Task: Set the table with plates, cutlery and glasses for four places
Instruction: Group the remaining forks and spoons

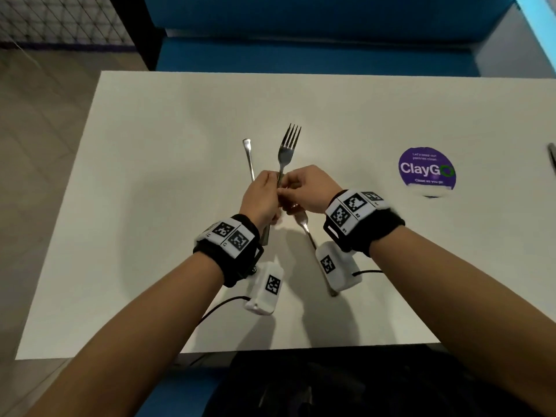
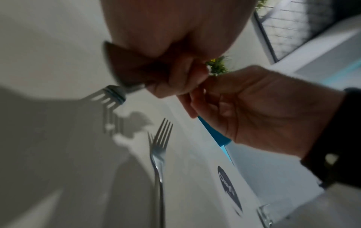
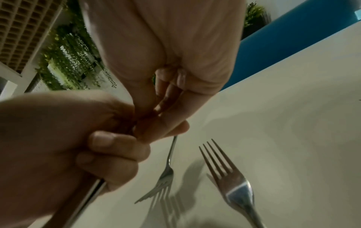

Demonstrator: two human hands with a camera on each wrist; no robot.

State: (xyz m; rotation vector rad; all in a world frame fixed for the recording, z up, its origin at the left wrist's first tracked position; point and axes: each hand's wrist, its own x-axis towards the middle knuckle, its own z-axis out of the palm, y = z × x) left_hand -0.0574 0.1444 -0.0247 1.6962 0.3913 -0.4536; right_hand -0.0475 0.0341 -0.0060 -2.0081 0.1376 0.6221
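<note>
Steel forks [image 1: 287,152] — both hands [image 1: 282,197] gripping them above the table [image 1: 150,176].

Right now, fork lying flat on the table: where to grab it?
Pinch the handle's narrow sides from above, approaching from the near edge. The fork lies flat on the table, tines pointing away beneath the right hand; the handle end looks freer.

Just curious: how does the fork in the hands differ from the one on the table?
The held fork is off the table, its handle pinched by the right hand beside the left hand, which grips other cutlery; the lying fork rests flat, untouched. From the head camera the held fork's tines show, the lying fork's hide under the right hand. Both are four-tined metal.
</note>
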